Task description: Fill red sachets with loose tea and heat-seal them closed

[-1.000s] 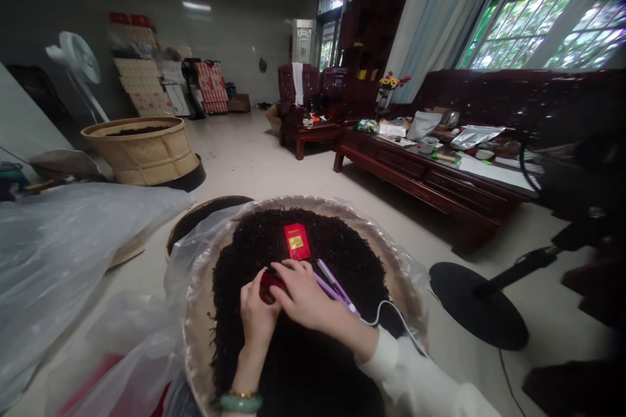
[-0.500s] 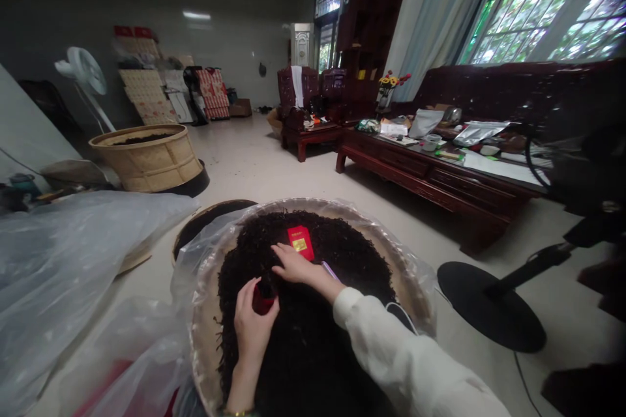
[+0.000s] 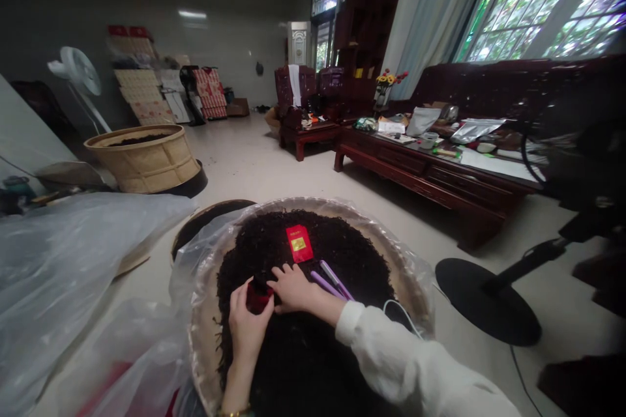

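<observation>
My left hand [image 3: 248, 326] is wrapped round a small red packet [image 3: 258, 296], whose dark mouth faces up. Close against the packet's right side is my right hand [image 3: 295, 290], its fingers stretched out and slightly apart; whether it touches the rim is unclear. Both hands are over a heap of dark, dry tea leaves [image 3: 337, 241] in a wide round basket [image 3: 205, 339] lined with clear plastic. A flat red packet with a gold label [image 3: 299, 243] lies on the leaves beyond my hands. A purple hair straightener [image 3: 333, 279] rests open beside my right forearm, partly hidden by it.
A white cord [image 3: 403, 313] loops at the basket's right side. Clear plastic sheeting [image 3: 73, 260] spreads on the left. A black fan base [image 3: 489, 300] stands right. Farther off are a woven bamboo basket [image 3: 147, 159] and a cluttered wooden table [image 3: 415, 169].
My right hand has drawn back and down from near the flat packet to the side of the held one. More of the purple straightener shows. The left hand has shifted slightly left.
</observation>
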`<state>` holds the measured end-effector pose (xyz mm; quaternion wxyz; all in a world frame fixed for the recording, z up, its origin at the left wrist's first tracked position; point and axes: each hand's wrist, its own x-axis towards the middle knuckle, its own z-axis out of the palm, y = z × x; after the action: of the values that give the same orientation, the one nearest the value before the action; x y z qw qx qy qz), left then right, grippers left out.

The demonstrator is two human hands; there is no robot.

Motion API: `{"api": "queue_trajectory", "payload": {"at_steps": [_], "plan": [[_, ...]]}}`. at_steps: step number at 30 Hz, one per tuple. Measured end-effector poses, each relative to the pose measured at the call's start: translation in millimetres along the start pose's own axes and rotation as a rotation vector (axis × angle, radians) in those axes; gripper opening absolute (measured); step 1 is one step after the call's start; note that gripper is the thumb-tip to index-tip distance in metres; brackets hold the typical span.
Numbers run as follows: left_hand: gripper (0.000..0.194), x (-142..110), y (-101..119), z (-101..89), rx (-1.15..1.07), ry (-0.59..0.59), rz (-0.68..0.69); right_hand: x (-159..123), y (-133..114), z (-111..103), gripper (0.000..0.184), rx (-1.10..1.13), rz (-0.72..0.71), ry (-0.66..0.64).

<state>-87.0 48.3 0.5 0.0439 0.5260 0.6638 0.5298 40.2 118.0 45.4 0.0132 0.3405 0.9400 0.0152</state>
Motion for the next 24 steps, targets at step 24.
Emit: {"api": "queue_trajectory", "payload": {"at_steps": [24], "plan": [[0.046, 5.0, 32.4, 12.0, 0.101, -0.093, 0.006, -28.1, 27.4, -75.5, 0.035, 0.718, 0.033, 0.17]]}}
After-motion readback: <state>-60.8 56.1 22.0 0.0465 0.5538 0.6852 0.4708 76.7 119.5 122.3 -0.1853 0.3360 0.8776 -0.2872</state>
